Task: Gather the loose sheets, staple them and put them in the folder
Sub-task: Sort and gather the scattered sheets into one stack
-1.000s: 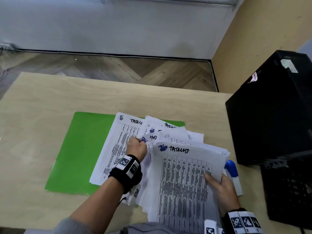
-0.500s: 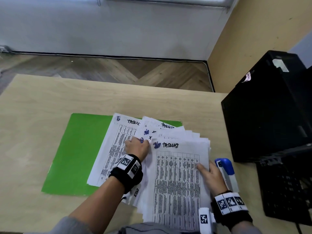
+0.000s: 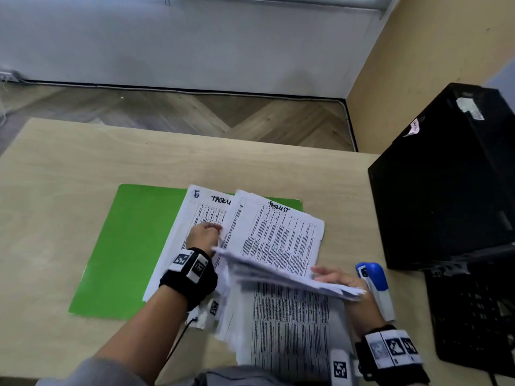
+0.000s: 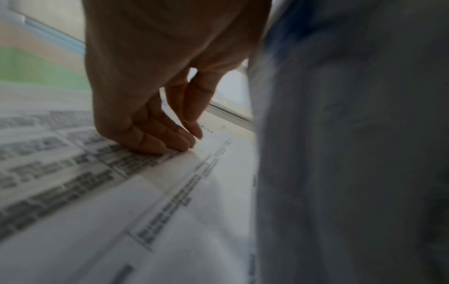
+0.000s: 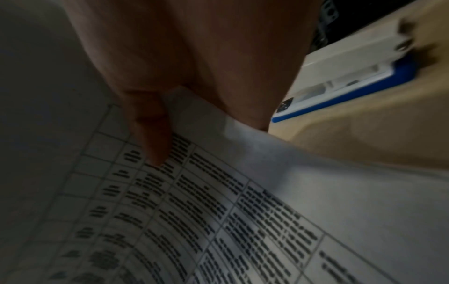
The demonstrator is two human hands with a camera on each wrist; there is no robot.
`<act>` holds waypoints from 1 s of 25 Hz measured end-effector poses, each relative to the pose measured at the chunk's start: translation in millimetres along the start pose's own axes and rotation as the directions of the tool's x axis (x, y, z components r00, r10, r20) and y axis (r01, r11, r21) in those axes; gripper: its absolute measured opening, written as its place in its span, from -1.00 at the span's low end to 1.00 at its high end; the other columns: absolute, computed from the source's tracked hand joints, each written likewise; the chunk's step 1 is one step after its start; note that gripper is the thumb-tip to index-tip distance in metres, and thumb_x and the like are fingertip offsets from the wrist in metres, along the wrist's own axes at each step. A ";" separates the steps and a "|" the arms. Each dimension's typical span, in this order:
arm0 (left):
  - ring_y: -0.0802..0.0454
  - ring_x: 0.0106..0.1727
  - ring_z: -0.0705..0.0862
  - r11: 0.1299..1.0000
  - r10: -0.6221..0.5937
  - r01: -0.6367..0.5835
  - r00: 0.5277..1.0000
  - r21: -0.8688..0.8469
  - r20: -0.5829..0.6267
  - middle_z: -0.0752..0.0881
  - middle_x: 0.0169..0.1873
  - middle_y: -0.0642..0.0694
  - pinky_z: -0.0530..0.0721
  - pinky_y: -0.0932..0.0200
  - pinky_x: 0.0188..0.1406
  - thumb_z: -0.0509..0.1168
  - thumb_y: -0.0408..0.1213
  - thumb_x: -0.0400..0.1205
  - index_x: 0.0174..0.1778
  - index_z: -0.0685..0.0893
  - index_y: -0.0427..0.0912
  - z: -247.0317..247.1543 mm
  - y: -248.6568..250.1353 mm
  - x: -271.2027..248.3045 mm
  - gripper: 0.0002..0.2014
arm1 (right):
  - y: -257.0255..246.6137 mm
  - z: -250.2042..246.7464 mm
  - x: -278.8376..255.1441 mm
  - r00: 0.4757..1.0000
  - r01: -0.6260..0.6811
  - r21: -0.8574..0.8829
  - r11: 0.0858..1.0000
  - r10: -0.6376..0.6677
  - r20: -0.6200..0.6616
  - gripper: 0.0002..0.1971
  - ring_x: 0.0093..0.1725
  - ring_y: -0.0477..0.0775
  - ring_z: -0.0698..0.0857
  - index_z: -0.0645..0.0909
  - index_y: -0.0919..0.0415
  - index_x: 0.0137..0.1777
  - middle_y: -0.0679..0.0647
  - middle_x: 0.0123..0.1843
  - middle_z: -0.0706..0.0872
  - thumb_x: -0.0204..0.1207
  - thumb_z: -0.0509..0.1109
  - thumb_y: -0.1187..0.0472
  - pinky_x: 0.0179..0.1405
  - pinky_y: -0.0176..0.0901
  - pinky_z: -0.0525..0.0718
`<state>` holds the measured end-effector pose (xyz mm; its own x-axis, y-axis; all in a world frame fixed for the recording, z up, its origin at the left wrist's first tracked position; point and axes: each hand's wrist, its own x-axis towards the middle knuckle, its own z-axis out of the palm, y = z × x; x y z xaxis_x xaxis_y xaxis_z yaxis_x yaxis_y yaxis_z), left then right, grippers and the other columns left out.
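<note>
Left hand [image 3: 204, 235] fingertips pressing flat sheets [image 3: 192, 215], right hand [image 3: 338, 280] gripping lifted sheaf [image 3: 278, 240], half hidden; motion-blurred print; stapler [image 3: 374, 285], green folder [image 3: 131, 246] on wooden bench [image 3: 69, 168], parquet beyond.

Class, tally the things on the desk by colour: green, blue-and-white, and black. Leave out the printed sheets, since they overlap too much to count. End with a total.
Green: 1, the folder
Blue-and-white: 1, the stapler
Black: 2, the computer tower and the keyboard
Total: 4
</note>
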<state>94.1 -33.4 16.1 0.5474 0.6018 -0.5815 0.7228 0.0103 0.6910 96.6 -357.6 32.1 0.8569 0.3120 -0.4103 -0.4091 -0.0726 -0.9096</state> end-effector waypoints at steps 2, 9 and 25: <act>-0.17 0.16 0.72 0.984 0.055 -0.052 0.998 0.173 -0.013 0.81 0.01 -0.15 0.64 0.06 0.24 0.25 -0.44 0.49 -0.07 0.81 -0.11 -3.1 3.4 -2.1 -0.74 | 0.6 -4.9 -8.6 0.999 0.013 0.042 0.999 -0.014 0.035 -0.68 0.15 0.11 0.81 0.85 0.26 -0.29 0.12 0.10 0.86 0.24 0.63 -0.04 0.13 -0.13 0.74; -0.09 -0.09 0.65 0.860 0.219 -0.320 0.935 0.396 0.281 0.69 -0.17 -0.11 0.49 0.24 -0.19 0.41 -0.28 0.56 0.02 0.71 -0.25 10.7 1.9 -11.7 -0.83 | 7.3 -11.0 -10.0 0.986 -0.085 0.115 0.990 0.101 -0.135 -0.62 0.15 -0.17 0.79 0.69 0.27 0.33 0.02 0.22 0.82 0.57 0.31 0.51 0.00 -0.37 0.76; 0.08 -0.56 0.54 0.988 0.141 -0.120 0.957 -0.097 0.252 0.62 -0.54 -0.06 0.55 0.25 -0.51 0.55 -0.49 0.40 -0.37 0.63 -0.22 -9.3 -17.1 -10.6 -0.78 | 1.1 3.6 23.9 0.974 -0.161 0.003 0.987 0.160 -0.159 -0.40 0.12 0.29 0.80 0.57 0.15 0.35 0.17 0.12 0.84 0.29 0.61 0.42 0.30 0.32 0.65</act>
<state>72.0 -32.6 14.4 0.7325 0.3766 -0.5671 0.6071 0.0155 0.7945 115.6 -346.9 21.5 0.8194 0.1417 -0.5555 -0.5429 -0.1191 -0.8313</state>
